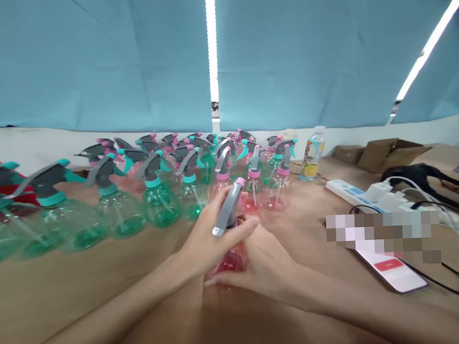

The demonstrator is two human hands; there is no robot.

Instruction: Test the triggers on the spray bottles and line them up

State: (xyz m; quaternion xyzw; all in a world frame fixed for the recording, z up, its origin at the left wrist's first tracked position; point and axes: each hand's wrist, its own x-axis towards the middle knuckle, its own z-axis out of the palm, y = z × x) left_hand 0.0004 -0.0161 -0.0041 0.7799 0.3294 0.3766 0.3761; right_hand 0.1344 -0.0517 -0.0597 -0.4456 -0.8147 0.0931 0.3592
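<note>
Between my two hands stands a pink spray bottle [230, 260] with a grey and pink trigger head [230, 208]. My left hand [212, 224] is wrapped round the neck, just under the head. Lower down, my right hand [269, 259] grips the clear pink body, its thumb across the near side. Most of the fingers on the far side are hidden. Just behind my hands are other pink spray bottles [278, 190]. To the left runs a row of green spray bottles [160, 203] with grey and teal heads.
A drink bottle [311, 156] stands at the back right, near an open cardboard box [384, 155]. A white power strip [352, 192] with chargers and cables lies on the right. In front of it is a phone [393, 269], partly blurred out, on the wooden table [163, 317].
</note>
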